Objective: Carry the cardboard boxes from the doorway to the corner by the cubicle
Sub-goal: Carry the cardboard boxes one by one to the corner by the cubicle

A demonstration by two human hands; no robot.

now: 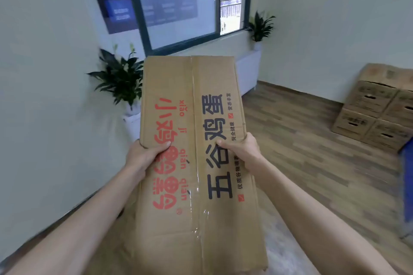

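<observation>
You held the cardboard box (196,140) up: left hand (143,154) gripped its left edge, right hand (241,149) gripped its right edge.

A dark-framed window (178,2) filled the far wall, a leafy potted plant (120,80) at its left, a smaller plant (260,27) at its right, above wood-plank floor (301,140).

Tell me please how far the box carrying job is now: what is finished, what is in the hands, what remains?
Done, it seems: several cardboard boxes are stacked against the right wall. In hand: one cardboard box with red and black print, gripped by the left hand and right hand, thumbs on top. Left: bringing this box to the stack. The doorway is out of view, so any remaining boxes cannot be counted.
</observation>
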